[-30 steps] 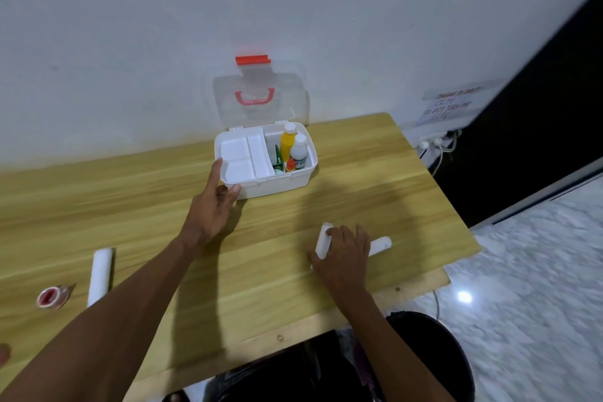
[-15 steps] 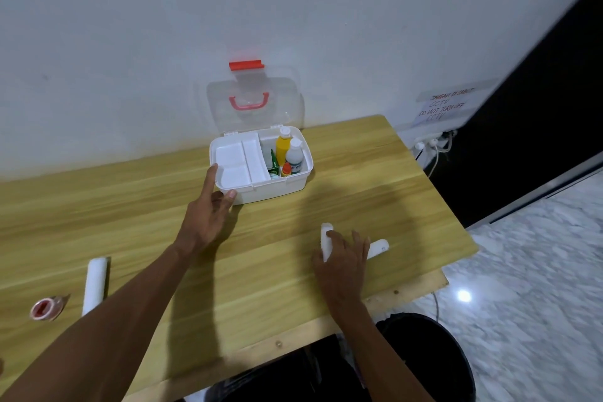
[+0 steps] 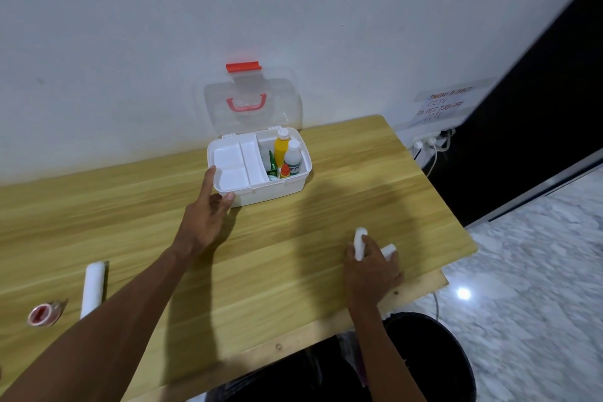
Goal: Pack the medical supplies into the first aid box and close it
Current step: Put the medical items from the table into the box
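The white first aid box (image 3: 295, 184) stands open at the back of the wooden table, its clear lid (image 3: 251, 108) with a red handle leaning on the wall. Inside sit a white divided tray (image 3: 235, 161), a yellow bottle (image 3: 280, 148), a white bottle (image 3: 292, 158) and smaller items. My left hand (image 3: 205, 215) rests at the box's front left corner, fingers touching its wall. Near the front right edge my right hand (image 3: 372, 268) closes on two white bandage rolls: one (image 3: 360, 241) sticks up, another (image 3: 388, 251) pokes out to the right.
A third white bandage roll (image 3: 93, 287) and a red tape roll (image 3: 42, 315) lie at the table's left front. A black bin (image 3: 434, 356) stands below the front edge. A power strip with cables (image 3: 430, 142) sits off the right side.
My right hand has curled tighter around the bandage rolls and tipped one upward. My left hand has stayed at the box corner.
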